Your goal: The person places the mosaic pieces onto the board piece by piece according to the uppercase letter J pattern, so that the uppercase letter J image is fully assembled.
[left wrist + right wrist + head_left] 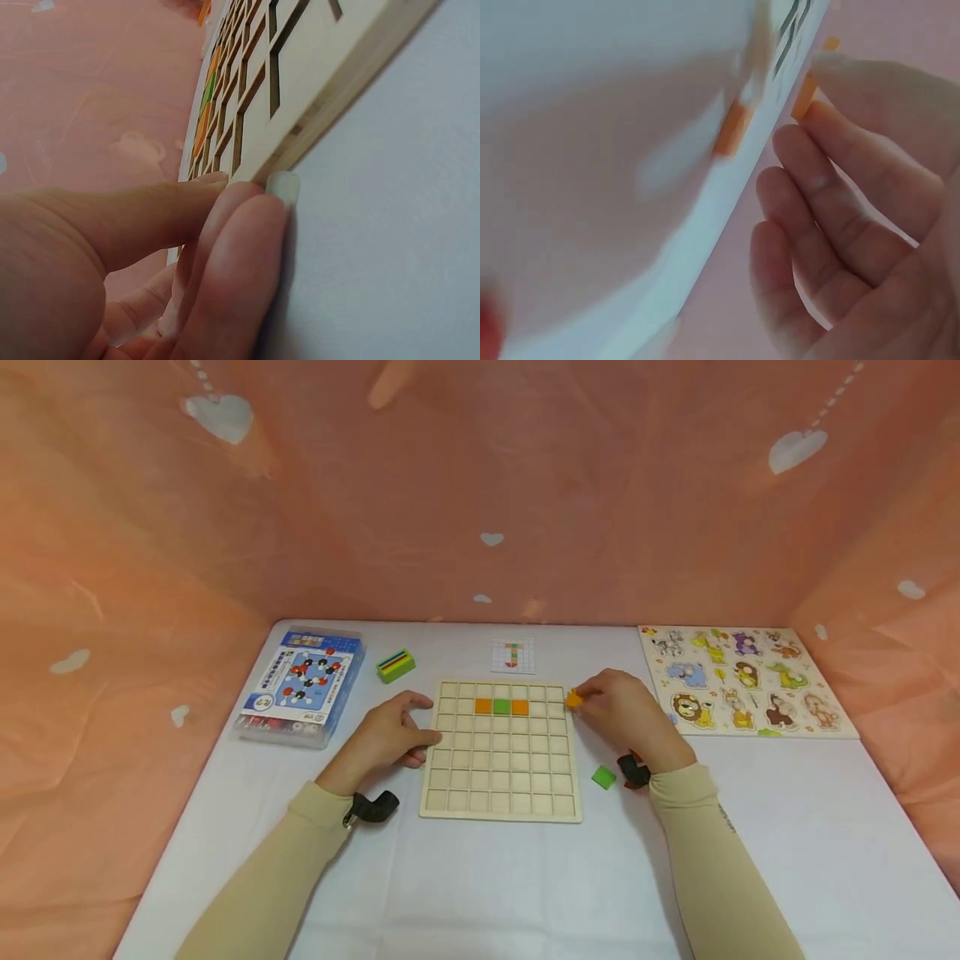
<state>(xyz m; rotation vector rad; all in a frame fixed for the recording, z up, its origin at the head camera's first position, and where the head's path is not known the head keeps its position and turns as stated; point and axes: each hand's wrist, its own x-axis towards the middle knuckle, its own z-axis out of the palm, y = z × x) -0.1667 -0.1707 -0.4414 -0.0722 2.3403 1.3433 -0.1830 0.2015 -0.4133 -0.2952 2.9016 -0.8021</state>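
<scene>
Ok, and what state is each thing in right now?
Wooden grid board: flat, three tiles in its second row from the far edge
Left hand: holding the board's left edge
Right hand: pinching an orange tile
Second orange tile: loose beside the board
Green tile: loose on the table
Pattern card: lying flat
Molecular model box: closed
Animal puzzle: lying flat
Green striped block: on the table

A cloth-screened play corner (in what building, I cannot tell): heart-patterned peach cloth point(637, 510) hangs beyond the grid board point(498, 781); right of it lies an animal puzzle point(720, 675), left a boxed molecule kit point(300, 689).
</scene>
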